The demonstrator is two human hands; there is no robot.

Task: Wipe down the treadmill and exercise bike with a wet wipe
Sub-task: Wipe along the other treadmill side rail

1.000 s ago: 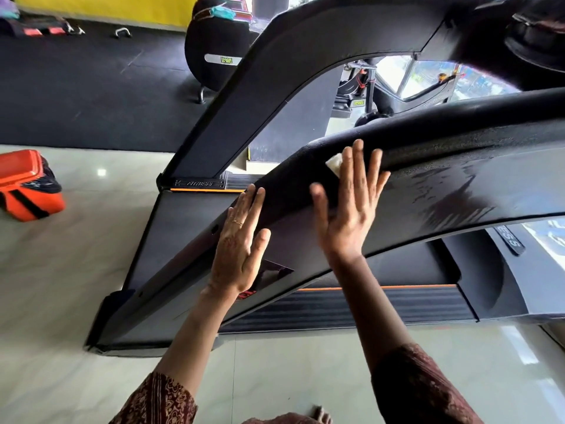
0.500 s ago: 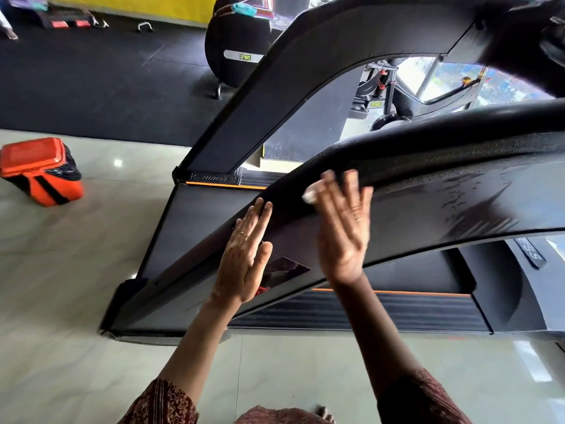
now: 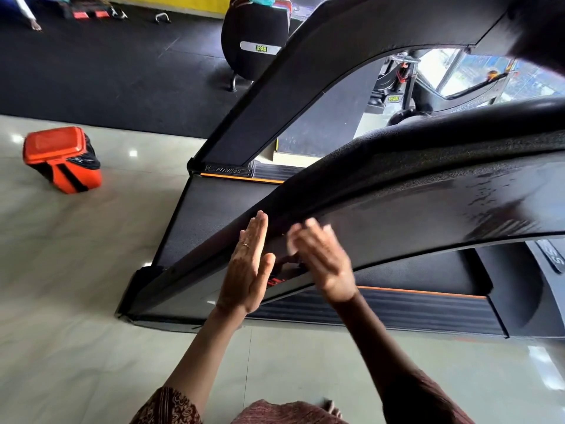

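Along the black sloping treadmill rail (image 3: 412, 215), I am pressing the white wet wipe (image 3: 291, 244) under flat right hand (image 3: 324, 261) (flat left hand (image 3: 247, 270) just down-slope).

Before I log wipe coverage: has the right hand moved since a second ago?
Yes: the right hand slid down the treadmill arm, nearer the red label.

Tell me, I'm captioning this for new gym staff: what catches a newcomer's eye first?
At centre, the left hand lies flat on the black treadmill side rail while the blurred right hand presses a white wet wipe against it. Wet streaks shine on the rail farther right, and an orange lidded bin stands on the floor at far left.
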